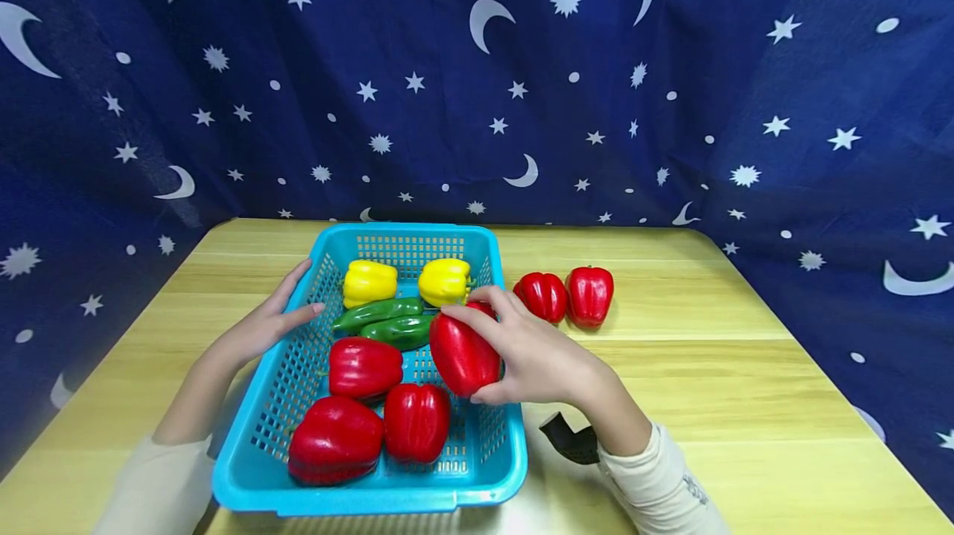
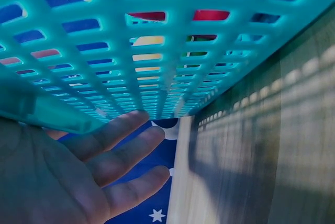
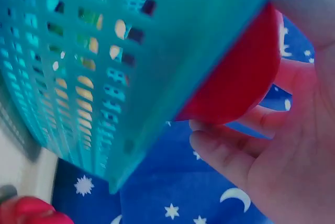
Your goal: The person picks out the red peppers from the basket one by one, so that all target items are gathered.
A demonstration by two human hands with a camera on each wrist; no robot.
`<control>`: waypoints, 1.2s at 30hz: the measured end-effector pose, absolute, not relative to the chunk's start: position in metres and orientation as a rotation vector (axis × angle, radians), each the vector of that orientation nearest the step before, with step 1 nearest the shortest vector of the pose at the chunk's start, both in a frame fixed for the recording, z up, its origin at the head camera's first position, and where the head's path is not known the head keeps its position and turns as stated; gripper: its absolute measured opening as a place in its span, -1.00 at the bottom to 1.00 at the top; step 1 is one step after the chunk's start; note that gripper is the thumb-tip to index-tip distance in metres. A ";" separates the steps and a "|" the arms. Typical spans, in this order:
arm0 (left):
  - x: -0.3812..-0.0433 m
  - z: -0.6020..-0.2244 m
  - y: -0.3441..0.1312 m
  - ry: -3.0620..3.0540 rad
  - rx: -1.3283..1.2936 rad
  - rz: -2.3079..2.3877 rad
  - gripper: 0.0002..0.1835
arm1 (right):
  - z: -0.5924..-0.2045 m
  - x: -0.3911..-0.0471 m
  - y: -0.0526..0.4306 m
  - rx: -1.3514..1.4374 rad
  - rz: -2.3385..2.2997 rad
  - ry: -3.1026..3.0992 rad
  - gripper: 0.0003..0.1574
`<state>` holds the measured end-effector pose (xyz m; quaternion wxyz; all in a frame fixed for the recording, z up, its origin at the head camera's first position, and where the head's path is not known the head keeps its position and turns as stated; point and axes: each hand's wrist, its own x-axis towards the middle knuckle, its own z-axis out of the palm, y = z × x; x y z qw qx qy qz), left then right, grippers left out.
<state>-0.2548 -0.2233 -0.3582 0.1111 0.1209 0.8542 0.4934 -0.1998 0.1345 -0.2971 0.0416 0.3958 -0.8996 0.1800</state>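
My right hand (image 1: 532,349) grips a red bell pepper (image 1: 464,353) over the right side of the blue plastic basket (image 1: 365,502). In the right wrist view, the basket's wall hides part of this bell pepper (image 3: 241,77). At the basket's left rim is my left hand (image 1: 272,324), its thumb reaching over the edge and its fingers straight along the outside, as the left wrist view shows. Inside the basket lie two yellow bell peppers (image 1: 370,282), two long green peppers (image 1: 398,332) and three red bell peppers (image 1: 365,368).
Two more red bell peppers (image 1: 590,296) lie on the wooden table (image 1: 693,386), right of the basket. A black strap-like piece (image 1: 570,440) shows beside my right wrist. Behind the table hangs a dark blue curtain (image 1: 440,146) with moons and stars.
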 end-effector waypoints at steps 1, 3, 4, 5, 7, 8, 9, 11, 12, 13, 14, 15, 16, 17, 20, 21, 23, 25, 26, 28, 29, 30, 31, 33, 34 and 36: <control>-0.255 -0.358 -0.223 2.510 0.355 1.450 -0.15 | -0.296 -0.200 0.137 1.200 0.557 -2.738 0.15; -0.255 -0.359 -0.223 2.511 0.357 1.451 -0.15 | -0.293 -0.202 0.143 1.172 0.568 -2.708 0.15; -0.255 -0.359 -0.223 2.514 0.357 1.450 -0.15 | -0.291 -0.203 0.147 1.147 0.576 -2.702 0.16; -0.255 -0.359 -0.224 2.515 0.357 1.449 -0.15 | -0.289 -0.203 0.151 1.121 0.588 -2.696 0.16; -0.255 -0.359 -0.224 2.517 0.358 1.448 -0.16 | -0.286 -0.205 0.159 1.062 0.621 -2.689 0.15; -0.255 -0.359 -0.224 2.517 0.359 1.447 -0.16 | -0.284 -0.207 0.164 1.034 0.636 -2.686 0.14; -0.255 -0.359 -0.224 2.517 0.359 1.445 -0.16 | -0.283 -0.208 0.169 1.000 0.653 -2.685 0.14; -0.255 -0.358 -0.224 2.520 0.358 1.443 -0.16 | -0.280 -0.211 0.178 0.941 0.667 -2.675 0.11; -0.255 -0.358 -0.224 2.521 0.358 1.443 -0.16 | -0.279 -0.213 0.183 0.915 0.672 -2.671 0.11; -0.255 -0.357 -0.224 2.522 0.357 1.443 -0.16 | -0.279 -0.215 0.187 0.890 0.672 -2.666 0.10; -0.255 -0.357 -0.224 2.523 0.357 1.442 -0.16 | -0.278 -0.216 0.191 0.867 0.672 -2.667 0.09; -0.255 -0.357 -0.224 2.523 0.357 1.443 -0.16 | -0.277 -0.218 0.195 0.845 0.680 -2.671 0.09; -0.254 -0.357 -0.224 2.522 0.358 1.445 -0.16 | -0.276 -0.219 0.198 0.826 0.683 -2.676 0.09; -0.254 -0.357 -0.224 2.521 0.357 1.446 -0.16 | -0.275 -0.220 0.201 0.808 0.692 -2.683 0.09; -0.254 -0.357 -0.224 2.521 0.357 1.449 -0.16 | -0.273 -0.223 0.208 0.763 0.708 -2.705 0.11; -0.254 -0.357 -0.224 2.522 0.357 1.449 -0.16 | -0.273 -0.223 0.210 0.752 0.709 -2.706 0.11; -0.254 -0.357 -0.224 2.525 0.356 1.448 -0.16 | -0.272 -0.225 0.213 0.737 0.713 -2.702 0.12; -0.255 -0.357 -0.224 2.525 0.358 1.447 -0.16 | -0.272 -0.227 0.216 0.723 0.724 -2.700 0.13; -0.255 -0.357 -0.224 2.523 0.360 1.449 -0.16 | -0.273 -0.228 0.218 0.716 0.730 -2.699 0.13; -0.255 -0.357 -0.224 2.520 0.361 1.454 -0.16 | -0.273 -0.230 0.221 0.700 0.744 -2.698 0.13; -0.255 -0.357 -0.224 2.518 0.362 1.455 -0.16 | -0.274 -0.231 0.222 0.690 0.752 -2.700 0.14; -0.255 -0.358 -0.223 2.516 0.361 1.456 -0.16 | -0.274 -0.232 0.224 0.680 0.762 -2.701 0.15; -0.255 -0.358 -0.223 2.515 0.361 1.458 -0.16 | -0.274 -0.233 0.226 0.673 0.765 -2.699 0.15; -0.256 -0.358 -0.223 2.514 0.357 1.458 -0.16 | -0.275 -0.235 0.230 0.655 0.771 -2.694 0.17; -0.256 -0.358 -0.223 2.514 0.356 1.457 -0.16 | -0.275 -0.236 0.232 0.646 0.774 -2.690 0.17; -0.256 -0.359 -0.223 2.514 0.351 1.457 -0.16 | -0.276 -0.238 0.236 0.627 0.781 -2.681 0.17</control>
